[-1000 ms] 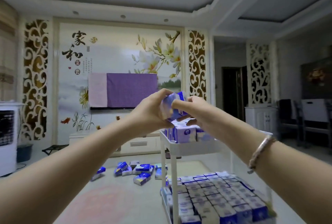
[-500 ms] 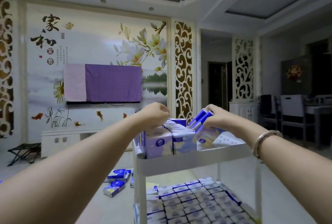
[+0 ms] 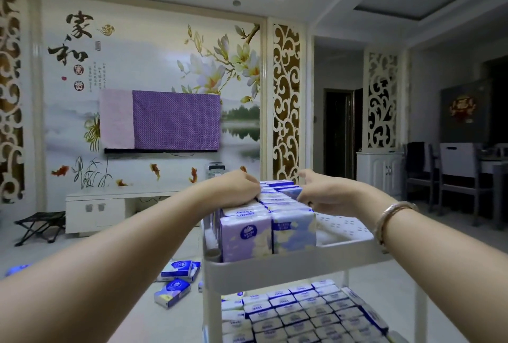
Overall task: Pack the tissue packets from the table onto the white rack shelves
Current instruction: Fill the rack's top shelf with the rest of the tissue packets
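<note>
A white rack [image 3: 275,271] stands in front of me. Its top shelf holds two rows of upright purple and blue tissue packets [image 3: 244,235] on the left side. The right side of that shelf is bare perforated plastic [image 3: 343,227]. My left hand [image 3: 233,188] lies with curled fingers over the far top of the left row. My right hand [image 3: 321,191] grips a packet [image 3: 291,191] at the far end of the right row. The shelf below is filled with several packed packets [image 3: 302,312]. Three loose packets [image 3: 178,274] lie on the pale surface left of the rack.
A low white TV cabinet [image 3: 110,205] and a covered screen [image 3: 162,120] are on the far wall. A folding stool [image 3: 38,224] stands at the far left. Chairs [image 3: 461,166] and a white cupboard [image 3: 379,169] are at the right.
Both hands came down from chest height with a blue packet. The right hand has pushed it into the right row on the top shelf, and the left hand settled on the left row.
</note>
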Demonstrator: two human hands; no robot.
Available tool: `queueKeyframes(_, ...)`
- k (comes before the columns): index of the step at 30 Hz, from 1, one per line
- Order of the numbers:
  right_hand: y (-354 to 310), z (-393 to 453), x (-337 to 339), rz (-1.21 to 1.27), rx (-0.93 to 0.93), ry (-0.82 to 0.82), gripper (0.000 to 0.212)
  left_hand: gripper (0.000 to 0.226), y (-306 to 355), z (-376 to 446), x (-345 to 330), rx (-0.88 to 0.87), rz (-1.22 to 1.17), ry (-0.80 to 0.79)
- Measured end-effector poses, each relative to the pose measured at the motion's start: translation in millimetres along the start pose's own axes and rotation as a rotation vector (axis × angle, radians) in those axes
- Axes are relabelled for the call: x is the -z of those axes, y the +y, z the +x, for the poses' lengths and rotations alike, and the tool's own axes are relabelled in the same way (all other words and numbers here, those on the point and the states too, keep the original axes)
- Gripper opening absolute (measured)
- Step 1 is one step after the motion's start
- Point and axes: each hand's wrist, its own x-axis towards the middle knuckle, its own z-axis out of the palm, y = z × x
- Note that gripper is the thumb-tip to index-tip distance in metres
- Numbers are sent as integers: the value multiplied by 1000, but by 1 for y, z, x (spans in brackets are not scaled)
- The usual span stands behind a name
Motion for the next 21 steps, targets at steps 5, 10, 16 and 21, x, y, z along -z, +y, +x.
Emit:
queueKeyframes(5, 5, 2, -3, -50, -71, -95, 49, 30, 1, -2, 0, 4, -41, 19)
queueKeyframes(10, 0, -17, -3, -266, -125, 176, 64, 34, -1, -10, 3, -11, -181, 137)
queueKeyframes(16, -45, -70, -26, -144, 208, 432, 55, 34, -23, -39, 19, -77, -314, 260)
queueKeyframes(21, -100, -92, -83, -148, 422, 340, 52, 32, -67, -75, 41, -64, -345, 376)
